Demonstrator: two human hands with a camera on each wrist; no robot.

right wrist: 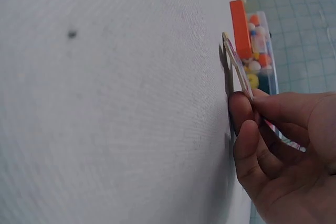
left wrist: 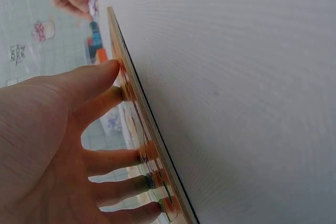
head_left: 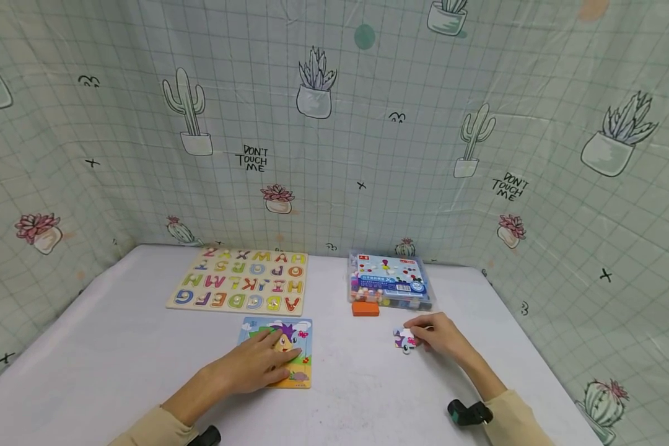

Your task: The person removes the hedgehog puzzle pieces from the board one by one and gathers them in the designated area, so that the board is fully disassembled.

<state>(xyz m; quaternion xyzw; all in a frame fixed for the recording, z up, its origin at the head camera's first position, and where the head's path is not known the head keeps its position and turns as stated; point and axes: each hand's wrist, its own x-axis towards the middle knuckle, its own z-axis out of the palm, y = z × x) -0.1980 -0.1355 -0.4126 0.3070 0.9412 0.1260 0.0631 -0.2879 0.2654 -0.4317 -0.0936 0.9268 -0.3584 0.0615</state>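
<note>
One puzzle [head_left: 293, 337] lies under our left hand [head_left: 251, 365], fingers spread across it, probably to keep it steady. Right of the puzzle, our right hand [head_left: 439, 334] pinches a piece [head_left: 404, 340] by its edge, likely leaving its print uncovered; behind the puzzle, our letter board [head_left: 245, 282] presumably leaves us room.

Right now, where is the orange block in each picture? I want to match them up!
Head: the orange block is a bit right of the middle, below centre.
Left wrist: the orange block is upper left, small and blurry.
Right wrist: the orange block is upper right.
Shared landmark: the plastic box, close behind it.
</note>
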